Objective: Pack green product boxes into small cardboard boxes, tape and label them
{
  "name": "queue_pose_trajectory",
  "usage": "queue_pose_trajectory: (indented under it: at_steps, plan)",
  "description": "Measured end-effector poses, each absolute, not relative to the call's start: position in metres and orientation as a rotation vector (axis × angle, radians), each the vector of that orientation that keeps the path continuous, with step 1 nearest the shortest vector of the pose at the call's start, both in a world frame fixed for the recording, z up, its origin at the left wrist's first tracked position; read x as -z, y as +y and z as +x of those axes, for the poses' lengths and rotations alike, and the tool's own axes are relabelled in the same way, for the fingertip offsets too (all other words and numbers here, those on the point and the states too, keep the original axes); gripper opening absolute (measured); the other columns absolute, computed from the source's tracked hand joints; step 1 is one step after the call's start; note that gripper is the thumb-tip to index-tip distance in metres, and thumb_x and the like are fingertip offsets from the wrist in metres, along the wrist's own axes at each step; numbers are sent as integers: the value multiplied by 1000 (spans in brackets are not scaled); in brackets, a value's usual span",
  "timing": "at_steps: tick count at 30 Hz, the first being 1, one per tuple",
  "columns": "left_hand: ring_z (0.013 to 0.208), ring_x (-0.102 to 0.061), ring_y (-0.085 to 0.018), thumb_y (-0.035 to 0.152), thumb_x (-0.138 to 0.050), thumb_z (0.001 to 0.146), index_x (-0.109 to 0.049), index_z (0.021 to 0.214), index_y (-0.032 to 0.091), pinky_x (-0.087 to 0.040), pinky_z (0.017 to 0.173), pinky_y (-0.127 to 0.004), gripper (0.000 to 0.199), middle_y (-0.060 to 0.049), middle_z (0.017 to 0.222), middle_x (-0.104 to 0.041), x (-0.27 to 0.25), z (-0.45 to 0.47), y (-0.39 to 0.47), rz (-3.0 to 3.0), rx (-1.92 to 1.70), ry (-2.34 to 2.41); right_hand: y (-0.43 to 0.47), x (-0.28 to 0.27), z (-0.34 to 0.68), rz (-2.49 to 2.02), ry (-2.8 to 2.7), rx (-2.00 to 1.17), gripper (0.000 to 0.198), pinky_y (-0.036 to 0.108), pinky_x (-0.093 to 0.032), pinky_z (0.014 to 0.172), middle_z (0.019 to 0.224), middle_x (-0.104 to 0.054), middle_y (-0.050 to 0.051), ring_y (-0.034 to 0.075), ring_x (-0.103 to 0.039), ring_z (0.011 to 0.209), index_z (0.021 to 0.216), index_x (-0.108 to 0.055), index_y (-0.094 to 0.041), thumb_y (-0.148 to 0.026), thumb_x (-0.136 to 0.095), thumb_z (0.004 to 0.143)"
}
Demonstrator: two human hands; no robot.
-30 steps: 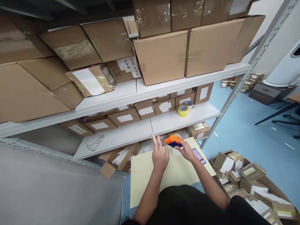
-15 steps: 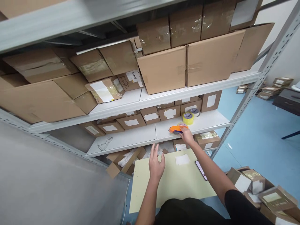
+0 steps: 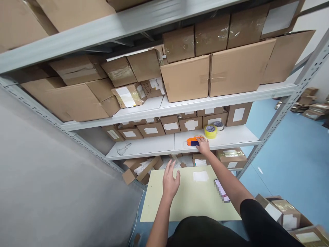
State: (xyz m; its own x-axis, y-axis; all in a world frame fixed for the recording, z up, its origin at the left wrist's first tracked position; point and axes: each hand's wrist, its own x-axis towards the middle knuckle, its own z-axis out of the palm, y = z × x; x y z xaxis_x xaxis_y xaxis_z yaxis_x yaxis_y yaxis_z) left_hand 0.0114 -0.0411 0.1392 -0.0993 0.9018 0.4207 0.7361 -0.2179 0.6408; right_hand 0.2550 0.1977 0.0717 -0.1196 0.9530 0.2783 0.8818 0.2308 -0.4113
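My right hand [image 3: 203,146] reaches to the white shelf [image 3: 164,144], its fingers closed on an orange tape dispenser [image 3: 191,141] with a dark blue part. The dispenser is at the shelf's front edge; my fingers cover its right end. Just behind it stand a yellow tape roll [image 3: 210,131] and a whitish tape roll [image 3: 219,126]. My left hand [image 3: 170,183] hovers over the pale yellow board [image 3: 185,209], fingers apart, holding nothing. On that board lie a white paper sheet [image 3: 200,176] and, beside my right forearm, a phone [image 3: 221,189].
Cardboard boxes [image 3: 185,79] fill the metal rack's upper shelf, and smaller labelled boxes [image 3: 150,130] line the shelf behind the tape. Glasses [image 3: 124,148] lie at its left. An open box [image 3: 142,168] sits below. More boxes [image 3: 286,212] stand on the floor at right.
The tape dispenser has turned so more of its dark blue part shows, with my right hand still on it. My left hand stays open over the board. The camera view has shifted slightly.
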Motion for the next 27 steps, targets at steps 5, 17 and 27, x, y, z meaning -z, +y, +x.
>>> queue_pose_trajectory:
  at_steps: [5,17,27]
  plan:
    - [142,-52,-30,28,-55,96,-61,143,27,-44,118,-56,47,-12,152,-56,-134,13,-47,1965,-1220,1888,162,-64,243,-1319,-1875,-242,54,55,-43,112,139,-63,17,36,-53,133,143,-60,-18,-24,-56,89]
    - [138,-59,-32,32,-54,92,-68,140,32,-52,114,-52,50,-10,148,-62,-82,-56,-85,1962,-1112,2152,92,-40,160,-806,-1872,-704,42,61,-53,111,136,-70,6,36,-64,130,134,-69,-44,-42,-59,92]
    - [128,-67,-30,32,-61,91,-71,135,39,-62,99,-40,46,-7,141,-68,-56,-135,-146,2138,-1047,2324,31,-42,38,-541,-2016,-909,44,50,-57,108,140,-69,9,32,-64,131,136,-69,-36,-48,-60,94]
